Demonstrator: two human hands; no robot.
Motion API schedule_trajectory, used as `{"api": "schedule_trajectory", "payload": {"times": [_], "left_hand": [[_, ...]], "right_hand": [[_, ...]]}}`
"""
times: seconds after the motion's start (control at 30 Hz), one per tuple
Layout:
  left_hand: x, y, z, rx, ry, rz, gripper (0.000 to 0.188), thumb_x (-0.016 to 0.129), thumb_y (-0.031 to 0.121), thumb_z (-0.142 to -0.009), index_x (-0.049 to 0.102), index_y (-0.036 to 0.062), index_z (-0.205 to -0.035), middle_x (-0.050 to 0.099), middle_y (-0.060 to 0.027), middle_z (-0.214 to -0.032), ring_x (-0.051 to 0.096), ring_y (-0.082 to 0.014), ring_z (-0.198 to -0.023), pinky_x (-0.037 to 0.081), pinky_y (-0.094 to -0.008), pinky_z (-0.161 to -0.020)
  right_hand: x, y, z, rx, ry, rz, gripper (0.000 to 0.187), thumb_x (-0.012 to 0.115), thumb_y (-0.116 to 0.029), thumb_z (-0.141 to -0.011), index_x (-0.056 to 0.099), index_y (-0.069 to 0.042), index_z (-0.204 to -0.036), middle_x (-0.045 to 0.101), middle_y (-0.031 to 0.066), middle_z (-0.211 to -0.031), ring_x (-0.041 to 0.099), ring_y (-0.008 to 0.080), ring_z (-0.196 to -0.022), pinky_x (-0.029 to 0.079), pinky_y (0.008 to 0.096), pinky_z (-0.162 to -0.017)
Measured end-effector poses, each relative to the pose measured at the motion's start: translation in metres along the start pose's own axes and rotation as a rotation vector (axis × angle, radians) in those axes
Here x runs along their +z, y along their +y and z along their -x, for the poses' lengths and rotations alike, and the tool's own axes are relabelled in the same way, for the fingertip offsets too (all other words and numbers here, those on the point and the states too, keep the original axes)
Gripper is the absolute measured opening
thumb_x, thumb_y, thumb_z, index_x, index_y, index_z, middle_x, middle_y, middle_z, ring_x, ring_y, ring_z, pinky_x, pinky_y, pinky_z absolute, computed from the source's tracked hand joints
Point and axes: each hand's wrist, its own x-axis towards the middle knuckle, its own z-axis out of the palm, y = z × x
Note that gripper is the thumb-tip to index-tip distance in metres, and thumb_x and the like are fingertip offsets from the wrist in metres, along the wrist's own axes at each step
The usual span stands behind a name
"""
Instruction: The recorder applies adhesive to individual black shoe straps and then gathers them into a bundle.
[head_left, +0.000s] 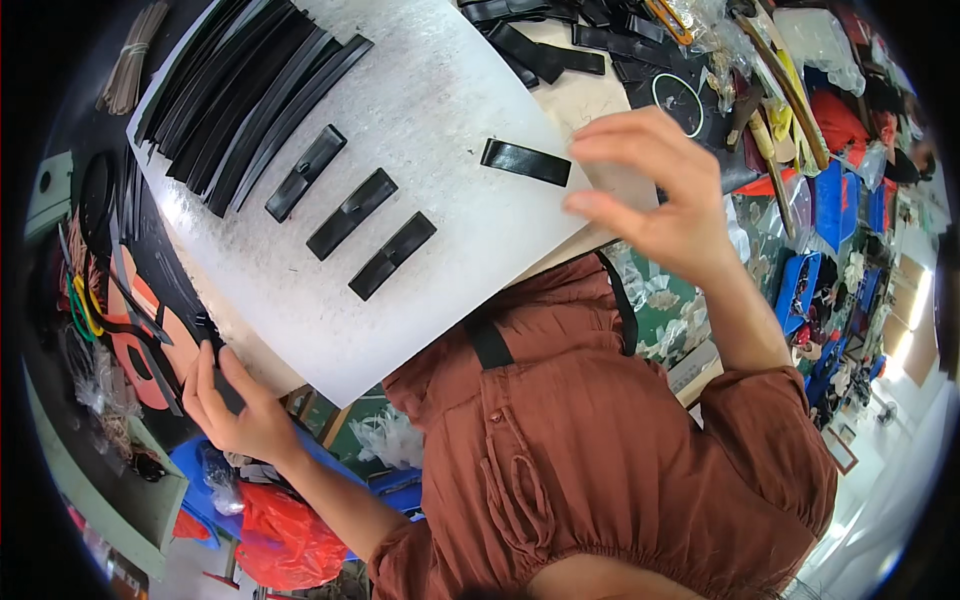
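Observation:
My right hand (665, 185) hovers at the right side of a white sheet, its thumb and fingers parted and holding nothing. Beside its fingertips lies a black flattened strap loop (526, 162). Three similar black loops, an upper one (306, 173), a middle one (352, 214) and a lower one (392, 256), sit in a slanted row on the white sheet (450, 300). At the table's left edge is my left hand (240, 410), fingers stretched and apart. A small black piece (203, 325) is by its fingertips; the dark patch between thumb and fingers is unclear.
Many black strips (240, 90) lie side by side on the sheet's upper left. More black loops (540, 50) are heaped at the far side. Scissors with yellow handles (88, 305) rest at left. A wooden-handled tool (765, 145) and a white ring (679, 104) are at right.

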Motion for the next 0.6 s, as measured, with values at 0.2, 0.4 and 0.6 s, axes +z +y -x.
{"api": "schedule_trajectory", "payload": {"times": [0.2, 0.4, 0.6], "left_hand": [[0.002, 0.091, -0.008, 0.1, -0.243, 0.462, 0.032, 0.08, -0.003, -0.077, 0.068, -0.0008, -0.107, 0.071, -0.0143, -0.105, 0.066, -0.0285, -0.093, 0.052, -0.0365, -0.087], [0.021, 0.106, -0.012, 0.132, -0.269, 0.508, 0.038, 0.086, 0.0, -0.07, 0.069, 0.0011, -0.103, 0.073, -0.0093, -0.101, 0.065, -0.0293, -0.085, 0.052, -0.0364, -0.076], [0.018, 0.107, -0.003, 0.159, -0.251, 0.583, 0.039, 0.085, -0.003, -0.068, 0.07, 0.0015, -0.103, 0.073, -0.0075, -0.097, 0.064, -0.0273, -0.082, 0.053, -0.0354, -0.071]], "right_hand": [[0.02, 0.0, 0.005, -0.06, 0.038, 0.065, 0.025, 0.084, -0.004, -0.072, 0.078, -0.007, -0.096, 0.072, 0.0071, -0.103, 0.067, 0.023, -0.094, 0.056, 0.0325, -0.075], [0.01, -0.003, 0.0, 0.08, -0.064, 0.053, 0.028, 0.082, -0.002, -0.076, 0.079, -0.009, -0.103, 0.074, 0.0082, -0.098, 0.069, 0.02, -0.087, 0.056, 0.0305, -0.074], [0.017, -0.003, -0.004, 0.012, 0.025, -0.013, 0.027, 0.08, 0.0, -0.078, 0.078, -0.004, -0.104, 0.075, 0.0091, -0.099, 0.07, 0.0223, -0.088, 0.056, 0.0309, -0.078]]}}
